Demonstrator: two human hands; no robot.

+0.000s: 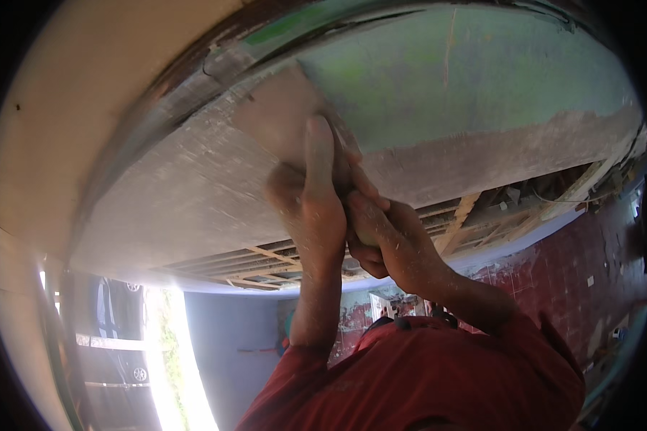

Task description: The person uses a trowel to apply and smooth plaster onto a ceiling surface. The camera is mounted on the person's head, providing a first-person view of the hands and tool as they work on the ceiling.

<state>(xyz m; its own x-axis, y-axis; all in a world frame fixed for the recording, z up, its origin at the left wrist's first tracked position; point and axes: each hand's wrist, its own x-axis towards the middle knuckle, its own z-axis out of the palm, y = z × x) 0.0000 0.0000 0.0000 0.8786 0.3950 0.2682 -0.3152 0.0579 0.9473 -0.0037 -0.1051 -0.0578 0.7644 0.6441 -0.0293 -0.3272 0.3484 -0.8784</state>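
left hand [318, 212] pinching this flat tool [274, 118] against patchy green-grey panel [482, 79] | right hand [387, 233] wrapping its lower end, pretty snug

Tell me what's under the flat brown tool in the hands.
Beside the flat brown tool, bare greyish surface shows on the left and green paint on the right. What lies directly beneath it is covered.

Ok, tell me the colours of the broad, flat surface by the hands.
Broad, flat surface: patchy green at upper right, greyish brown left and below; best in the head view.
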